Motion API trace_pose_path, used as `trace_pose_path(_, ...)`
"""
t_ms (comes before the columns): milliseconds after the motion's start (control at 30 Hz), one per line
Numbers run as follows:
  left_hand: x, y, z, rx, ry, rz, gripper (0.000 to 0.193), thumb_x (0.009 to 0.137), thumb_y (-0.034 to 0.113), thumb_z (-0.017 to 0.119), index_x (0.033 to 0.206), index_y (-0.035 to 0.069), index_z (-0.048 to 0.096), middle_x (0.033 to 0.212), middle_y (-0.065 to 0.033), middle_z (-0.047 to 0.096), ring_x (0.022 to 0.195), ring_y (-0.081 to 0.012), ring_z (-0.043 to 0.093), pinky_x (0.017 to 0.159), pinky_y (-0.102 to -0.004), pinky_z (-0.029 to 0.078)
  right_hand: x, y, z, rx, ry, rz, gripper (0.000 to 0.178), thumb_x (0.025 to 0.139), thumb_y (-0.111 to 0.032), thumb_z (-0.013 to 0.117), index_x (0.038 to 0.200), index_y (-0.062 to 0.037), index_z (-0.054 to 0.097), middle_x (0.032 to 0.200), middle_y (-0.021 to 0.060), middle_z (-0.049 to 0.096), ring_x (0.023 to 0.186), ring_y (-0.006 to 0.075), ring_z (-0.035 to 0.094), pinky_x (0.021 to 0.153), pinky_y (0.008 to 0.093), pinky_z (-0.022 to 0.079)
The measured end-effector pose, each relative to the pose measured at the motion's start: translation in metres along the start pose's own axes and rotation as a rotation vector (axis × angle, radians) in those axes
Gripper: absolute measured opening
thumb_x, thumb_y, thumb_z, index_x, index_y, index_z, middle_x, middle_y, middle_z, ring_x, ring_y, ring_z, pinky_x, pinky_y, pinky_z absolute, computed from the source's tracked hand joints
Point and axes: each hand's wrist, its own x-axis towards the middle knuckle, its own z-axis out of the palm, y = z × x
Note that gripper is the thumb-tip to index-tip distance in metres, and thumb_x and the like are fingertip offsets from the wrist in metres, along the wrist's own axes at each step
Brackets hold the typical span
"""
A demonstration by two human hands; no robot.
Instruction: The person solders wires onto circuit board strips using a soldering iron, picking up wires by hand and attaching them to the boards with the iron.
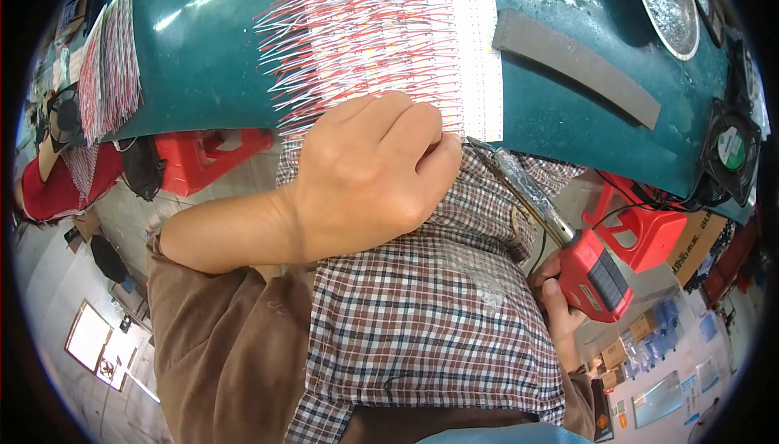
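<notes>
And here a green table [207, 54] is seen, flanked by red stools [182, 164] below its edge. A metal dish [686, 55] and a grey bar [580, 66] are set to the right, a second wire bundle [109, 79] to the left. At the table's near edge, centre, the white sheet [479, 46] is covered with red and white wires [284, 71]. Over its near edge the left hand [369, 160] is curled; whether anything is pinched cannot be told. By the right hand [558, 302], a soldering iron [600, 282] is gripped by its red handle, its tip held near the sheet's corner.
</notes>
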Motion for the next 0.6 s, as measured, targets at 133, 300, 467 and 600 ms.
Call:
trace_pose_path(133,-0.002,0.000,0.002,0.001,0.013,-0.009,0.026,0.057,0.004,0.066,0.083,0.004,0.068,0.064,0.0002,0.050,0.055,-0.0134,0.050,0.044,-0.0258,0.038,0.002,0.000,-0.001,-0.012,-0.022,-0.001,0.022,0.084,-0.002,0.058,0.104,0.0042,0.056,0.086,0.0067,0.057,0.076,0.0154,0.053,0.072,0.0302,0.045)
trace_pose_path(300,0.000,0.003,-0.001,0.045,0.031,0.022,0.027,0.057,0.005,0.066,0.083,0.004,0.068,0.064,0.0005,0.050,0.055,-0.0133,0.050,0.043,-0.0260,0.037,0.002,-0.007,0.004,0.024,-0.023,-0.004,0.023,0.083,0.000,0.057,0.106,0.0050,0.055,0.088,0.0079,0.057,0.079,0.0160,0.053,0.074,0.0306,0.045)
trace_pose_path(467,-0.001,0.000,0.002,0.066,0.012,0.017,0.026,0.057,0.005,0.066,0.083,0.004,0.068,0.064,0.0006,0.050,0.054,-0.0131,0.050,0.042,-0.0261,0.036,0.002,-0.009,0.009,-0.008,0.049,-0.041,0.026,0.082,0.001,0.056,0.108,0.0051,0.054,0.091,0.0079,0.057,0.080,0.0158,0.054,0.076,0.0307,0.045)
trace_pose_path(600,0.001,-0.001,0.002,0.062,0.041,0.021,0.025,0.058,0.005,0.066,0.083,0.003,0.068,0.064,0.0006,0.050,0.055,-0.0134,0.050,0.042,-0.0263,0.036,-0.003,0.004,-0.007,0.120,-0.043,0.005,0.025,0.083,-0.001,0.056,0.107,0.0043,0.054,0.088,0.0071,0.057,0.078,0.0152,0.053,0.073,0.0300,0.045)
